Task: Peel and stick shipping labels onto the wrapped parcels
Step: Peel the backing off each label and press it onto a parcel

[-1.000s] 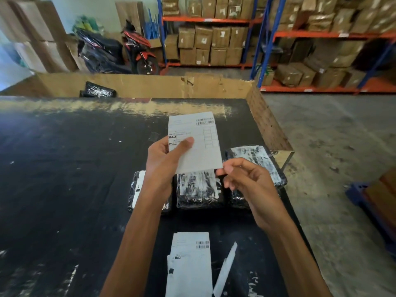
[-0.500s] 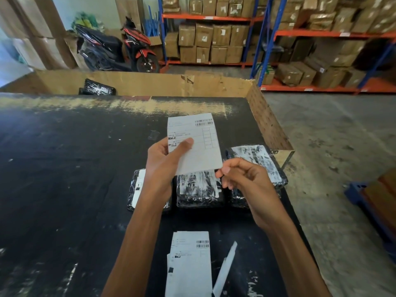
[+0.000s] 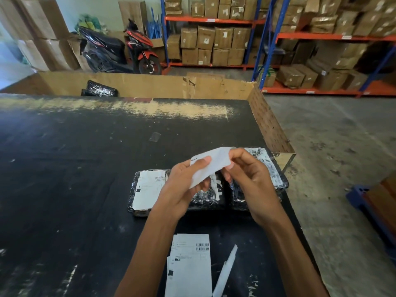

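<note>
Three black-wrapped parcels lie in a row on the black table [image 3: 64, 168]. The left parcel [image 3: 147, 189] carries a white label on its top. The middle parcel [image 3: 211, 195] and the right parcel [image 3: 267, 168] are partly hidden behind my hands. My left hand [image 3: 182, 189] holds a white shipping label [image 3: 211, 166] with the thumb on its face. My right hand [image 3: 250, 181] pinches the label's upper right corner, and the sheet is bent over and tilted above the middle parcel.
A stack of more labels [image 3: 190, 264] and a narrow white backing strip [image 3: 226, 273] lie near the table's front edge. A cardboard bin [image 3: 160, 84] with a black parcel [image 3: 99, 90] stands behind the table. A scooter [image 3: 120, 50] and box-filled shelves [image 3: 214, 37] stand further back.
The label was held upright with its printed face showing. Now it is lower and bent over, and my right hand has moved up to pinch its upper right corner.
</note>
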A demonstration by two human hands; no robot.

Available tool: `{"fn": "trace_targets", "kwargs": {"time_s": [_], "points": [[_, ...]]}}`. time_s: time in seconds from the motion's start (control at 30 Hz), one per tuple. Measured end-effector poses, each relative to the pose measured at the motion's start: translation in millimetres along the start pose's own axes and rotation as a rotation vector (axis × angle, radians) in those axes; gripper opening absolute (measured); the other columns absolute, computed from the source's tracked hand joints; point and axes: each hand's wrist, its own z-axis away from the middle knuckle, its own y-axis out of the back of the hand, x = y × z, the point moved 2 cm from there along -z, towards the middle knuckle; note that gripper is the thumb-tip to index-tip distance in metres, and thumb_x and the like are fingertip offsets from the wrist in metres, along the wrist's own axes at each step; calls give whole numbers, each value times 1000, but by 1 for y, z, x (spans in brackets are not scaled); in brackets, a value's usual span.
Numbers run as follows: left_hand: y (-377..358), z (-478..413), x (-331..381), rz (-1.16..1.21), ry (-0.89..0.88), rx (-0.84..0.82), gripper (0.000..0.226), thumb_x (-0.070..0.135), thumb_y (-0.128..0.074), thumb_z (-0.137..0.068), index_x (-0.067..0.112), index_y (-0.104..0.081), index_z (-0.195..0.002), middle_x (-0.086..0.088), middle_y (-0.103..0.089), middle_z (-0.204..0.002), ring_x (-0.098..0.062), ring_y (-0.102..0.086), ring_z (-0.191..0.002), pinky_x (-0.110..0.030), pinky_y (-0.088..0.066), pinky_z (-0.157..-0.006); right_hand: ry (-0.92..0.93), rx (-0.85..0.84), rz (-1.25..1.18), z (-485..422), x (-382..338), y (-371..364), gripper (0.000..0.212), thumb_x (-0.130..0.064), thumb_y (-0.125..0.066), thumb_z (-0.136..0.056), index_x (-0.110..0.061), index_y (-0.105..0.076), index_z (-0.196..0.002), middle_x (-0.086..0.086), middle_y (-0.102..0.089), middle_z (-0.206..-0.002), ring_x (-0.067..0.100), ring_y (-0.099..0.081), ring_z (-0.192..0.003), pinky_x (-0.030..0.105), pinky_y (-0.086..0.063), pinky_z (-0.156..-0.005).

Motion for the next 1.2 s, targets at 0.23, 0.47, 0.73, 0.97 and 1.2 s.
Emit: {"fn": "trace_targets", "kwargs": {"time_s": [0.23, 0.47, 0.73, 0.97, 1.2], "points": [[-14, 7, -5, -361, -56, 219, 54, 45, -74, -89, 23, -55, -135, -1, -66, -112, -9, -63, -88, -25, -54, -71, 9, 52, 33, 4, -6, -2, 14, -6, -53, -101, -2, -61, -90, 4, -59, -74, 5, -56, -70, 17, -49, -73], [-26, 30, 0, -323, -482, 111, 22, 21, -61, -102, 14, -82, -98, -4, -80, -91, -22, -73, -84, -31, -58, -77, 45, 84, 260, 5, -7, 4, 13, -7, -57, -102, -12, -62, -91, -8, -65, -83, 13, -60, -75, 31, -52, -72], [-33, 36, 3, -352, -449, 64, 20, 14, -65, -98, 17, -82, -87, 9, -77, -74, 1, -68, -71, -11, -51, -70, 186, 117, 643, 10, -10, 16, 8, -15, -62, -99, -18, -61, -92, -5, -58, -94, 16, -54, -79, 25, -45, -65], [-29, -6, -1, -439, -358, 181, 25, 12, -58, -102, 7, -78, -86, -5, -70, -67, -9, -60, -60, -23, -50, -58, -5, 63, 384, 10, -3, 30, 11, -15, -53, -94, -17, -55, -83, -13, -57, -82, 10, -51, -75, 28, -43, -67], [-16, -94, 9, -644, -250, 221, 46, 19, -53, -103, 11, -39, -59, 6, -31, -43, -14, -24, -43, -26, -27, -54, -152, 204, 34, 19, -9, 72, 27, -16, -44, -91, 10, -50, -92, 7, -48, -70, 15, -45, -67, 34, -36, -69]]}}
